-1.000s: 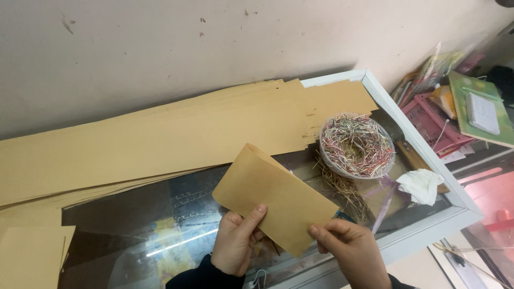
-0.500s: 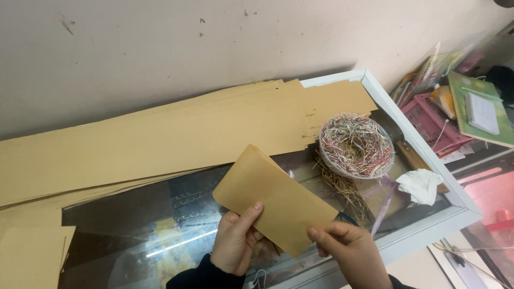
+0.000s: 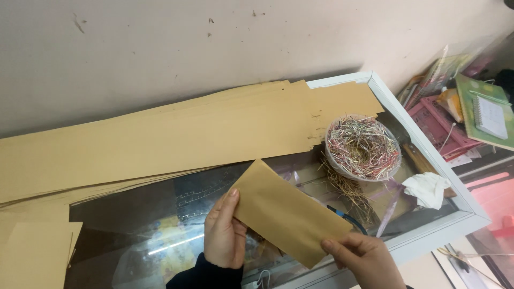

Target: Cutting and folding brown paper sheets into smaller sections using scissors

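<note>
1. Brown paper envelope (image 3: 286, 211) is held up above the glass tabletop (image 3: 160, 214), between both hands, in front of the long stack of brown paper sheets (image 3: 160, 144) that lies along the wall.
2. Its long axis runs on a slant, from the upper left corner near the left hand (image 3: 224, 235) down to the lower right edge by the right hand (image 3: 367, 257). Taking the envelope as landmark, the left hand is at its left short end and the right hand at its lower right end, so each hand has one end and neither is clearly nearer the middle.
3. Left fingers are clenched on the envelope: the thumb lies on the front face at the left edge, and the other fingers are behind the paper, out of sight.
4. Right fingers also grasp the envelope, with the thumb pressed on the front near the lower right corner; how the fingers behind it sit cannot be seen, and the pinch looks light, though the angle is poor.
5. Up and to the right of the envelope sits a shallow bowl of coloured strands (image 3: 363, 147), with loose straw-like bits spilling from it toward the envelope's right end.
6. Further right of the envelope lies a crumpled white cloth (image 3: 428, 187) on the glass, just inside the pale frame (image 3: 428, 155) of the tabletop.
7. Left of the envelope, well apart, smaller brown sheets (image 3: 35, 251) lie at the tabletop's near left corner.
</note>
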